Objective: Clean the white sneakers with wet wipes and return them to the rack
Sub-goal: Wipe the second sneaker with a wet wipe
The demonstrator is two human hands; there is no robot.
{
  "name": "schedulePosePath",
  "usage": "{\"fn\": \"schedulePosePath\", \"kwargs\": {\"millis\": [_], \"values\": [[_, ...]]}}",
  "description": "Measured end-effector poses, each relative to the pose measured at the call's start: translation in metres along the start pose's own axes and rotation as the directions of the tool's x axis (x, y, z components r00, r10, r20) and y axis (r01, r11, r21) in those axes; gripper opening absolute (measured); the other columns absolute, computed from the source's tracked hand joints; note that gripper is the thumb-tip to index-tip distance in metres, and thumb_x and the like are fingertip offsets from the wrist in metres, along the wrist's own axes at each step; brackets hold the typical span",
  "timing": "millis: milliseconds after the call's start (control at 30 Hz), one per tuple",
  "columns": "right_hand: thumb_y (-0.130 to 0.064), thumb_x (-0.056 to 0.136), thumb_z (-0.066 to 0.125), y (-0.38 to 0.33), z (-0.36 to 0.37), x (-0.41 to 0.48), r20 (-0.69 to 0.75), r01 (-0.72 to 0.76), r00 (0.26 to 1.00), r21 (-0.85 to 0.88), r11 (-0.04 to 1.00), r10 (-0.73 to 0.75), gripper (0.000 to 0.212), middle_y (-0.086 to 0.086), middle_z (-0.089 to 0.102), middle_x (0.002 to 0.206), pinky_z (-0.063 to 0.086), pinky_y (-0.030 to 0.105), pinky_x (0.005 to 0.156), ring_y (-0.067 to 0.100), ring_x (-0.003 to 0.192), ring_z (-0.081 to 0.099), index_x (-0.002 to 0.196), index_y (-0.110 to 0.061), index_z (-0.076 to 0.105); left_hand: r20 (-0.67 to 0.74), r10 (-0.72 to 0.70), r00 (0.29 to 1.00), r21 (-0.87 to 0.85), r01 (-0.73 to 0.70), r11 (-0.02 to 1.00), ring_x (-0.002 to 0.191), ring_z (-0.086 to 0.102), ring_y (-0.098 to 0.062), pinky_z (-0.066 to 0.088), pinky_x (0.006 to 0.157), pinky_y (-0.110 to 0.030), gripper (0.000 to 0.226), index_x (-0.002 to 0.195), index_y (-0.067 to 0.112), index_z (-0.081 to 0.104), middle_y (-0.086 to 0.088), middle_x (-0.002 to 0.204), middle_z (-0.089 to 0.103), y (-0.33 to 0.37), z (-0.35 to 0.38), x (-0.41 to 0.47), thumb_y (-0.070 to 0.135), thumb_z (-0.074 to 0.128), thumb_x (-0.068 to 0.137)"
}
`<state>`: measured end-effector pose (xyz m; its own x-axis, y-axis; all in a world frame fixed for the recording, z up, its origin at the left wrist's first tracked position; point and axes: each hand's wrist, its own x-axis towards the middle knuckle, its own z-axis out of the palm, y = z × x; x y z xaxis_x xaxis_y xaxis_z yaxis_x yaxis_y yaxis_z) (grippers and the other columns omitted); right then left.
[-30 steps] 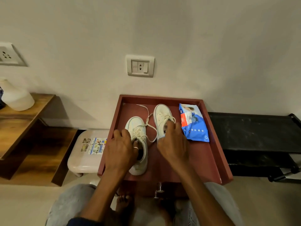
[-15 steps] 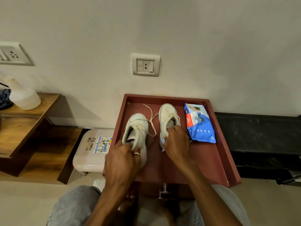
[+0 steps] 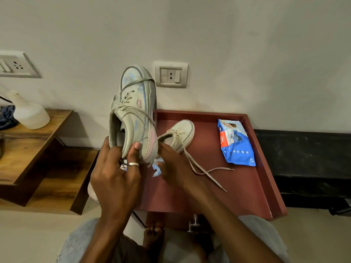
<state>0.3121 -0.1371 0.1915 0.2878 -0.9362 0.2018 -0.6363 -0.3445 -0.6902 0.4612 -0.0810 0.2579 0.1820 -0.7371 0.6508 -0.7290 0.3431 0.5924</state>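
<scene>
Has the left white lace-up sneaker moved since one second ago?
Yes. The left hand lifted the white lace-up sneaker up off the red tray; its toe is now level with the white wall switch.

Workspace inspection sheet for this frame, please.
Surface: red tray, rimmed, against the wall.
Job's things: raised sneaker, toe up; second sneaker on the tray, lace trailing; wipes pack on the tray's right side.
Clutter: white bottle on wooden shelf.
Grippers: left hand grips the raised sneaker's heel; right hand pinches a crumpled wipe.
Cables: nothing seen.
Surroundings: wall switch, wall socket, black rack at right.
</scene>
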Motion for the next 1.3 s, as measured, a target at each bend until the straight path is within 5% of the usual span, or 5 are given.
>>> {"fn": "schedulePosePath", "kwargs": {"millis": [167,400,633,1000,1300], "values": [[-0.010,0.085,0.052,0.017,-0.024,0.003,-0.165,-0.242,0.959,-0.041,0.969,0.232,0.025,0.003,0.070,0.098,0.056,0.041,0.076,0.022,0.089,0.068,0.105,-0.018,0.067,0.006,-0.006,1.000,-0.038,0.007,0.999,0.091,0.062,-0.015,0.043,0.069,-0.012,0.033,0.096,-0.002,0.065,-0.014,0.111,0.066,-0.007,-0.001,0.001,0.030,0.059,0.101],[-0.047,0.083,0.061,0.046,-0.053,-0.006,-0.038,-0.616,0.784,-0.173,0.768,0.620,0.035,0.000,0.060,0.046,0.036,0.024,0.049,0.012,0.042,0.058,0.067,-0.016,0.055,0.011,-0.022,1.000,-0.099,0.023,0.995,0.081,0.063,-0.023,0.053,0.058,-0.047,0.039,0.094,-0.002,0.065,-0.012,0.098,0.065,-0.014,0.003,-0.002,0.036,0.057,0.101],[-0.026,0.085,0.053,0.052,-0.024,0.002,-0.066,-0.574,0.807,-0.327,0.751,0.587,0.013,0.010,0.065,0.080,0.055,0.040,0.082,0.033,0.088,0.068,0.078,-0.017,0.057,0.058,-0.051,0.997,-0.194,0.061,0.979,0.096,0.066,-0.015,0.058,0.069,-0.040,0.028,0.104,0.002,0.069,-0.009,0.115,0.068,-0.015,0.005,-0.006,0.028,0.061,0.099],[-0.004,0.085,0.052,-0.018,-0.096,0.090,-0.326,-0.209,0.944,-0.718,0.664,-0.056,0.009,0.009,0.064,0.080,0.016,0.026,0.049,0.034,0.066,0.060,0.091,-0.009,0.058,0.022,-0.104,0.994,-0.197,0.107,0.975,0.110,0.067,-0.022,0.060,0.078,-0.042,0.027,0.109,0.004,0.068,-0.014,0.123,0.067,-0.023,0.007,-0.005,0.028,0.059,0.100],[-0.016,0.085,0.056,0.015,-0.090,0.076,-0.301,-0.292,0.938,-0.415,0.862,0.172,0.053,0.005,0.071,0.108,0.054,0.039,0.081,0.031,0.103,0.064,0.137,-0.023,0.052,0.029,-0.151,0.988,-0.254,0.153,0.955,0.100,0.066,-0.010,0.059,0.069,-0.040,0.027,0.111,0.008,0.067,-0.001,0.115,0.066,-0.032,0.003,-0.002,0.030,0.058,0.100]]}}
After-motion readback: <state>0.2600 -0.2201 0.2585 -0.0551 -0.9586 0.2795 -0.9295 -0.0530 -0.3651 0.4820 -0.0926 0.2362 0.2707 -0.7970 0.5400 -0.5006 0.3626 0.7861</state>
